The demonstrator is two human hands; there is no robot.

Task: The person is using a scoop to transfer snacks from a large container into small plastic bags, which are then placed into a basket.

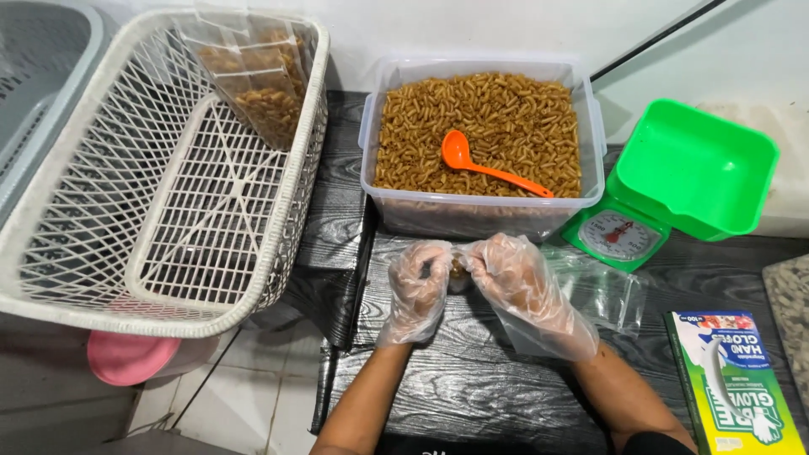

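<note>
- Small clear bag [458,270] with a few brown snack pieces inside, held low over the dark table [455,388], just in front of the big tub [590,126]; mostly hidden by the fingers, so hard to tell how full or whether already closed.
- Left hand [419,291], in a thin clear plastic glove, curled shut around the left side of the bag.
- Right hand [518,286], gloved the same way, pinching the bag from the right; fingertips of both hands nearly touching each other at the top of it.
- Judged from this grip: probably busy at the mouth of the bag, with filling finished for this one and closing in hand, but not certain.
- Already done, as far as visible: several filled packets [257,80] leaning at the far end of the white basket [295,194], only a small stack, with most of the basket floor bare.
- Left to do, seemingly a lot: tub nearly full of the same curled snack pieces [497,118], orange ladle [480,164] lying on top of them, handle toward the right.
- Flat empty clear bags [602,291] waiting on the table just right of the right hand.
- Green kitchen scale [666,185] beside the tub on the right, with nothing in its tray.
- Box of disposable gloves [729,379] at the near right edge of the table, well apart from the hands.
- Overall judgement: early in the work, few packets finished against much loose snack.
</note>
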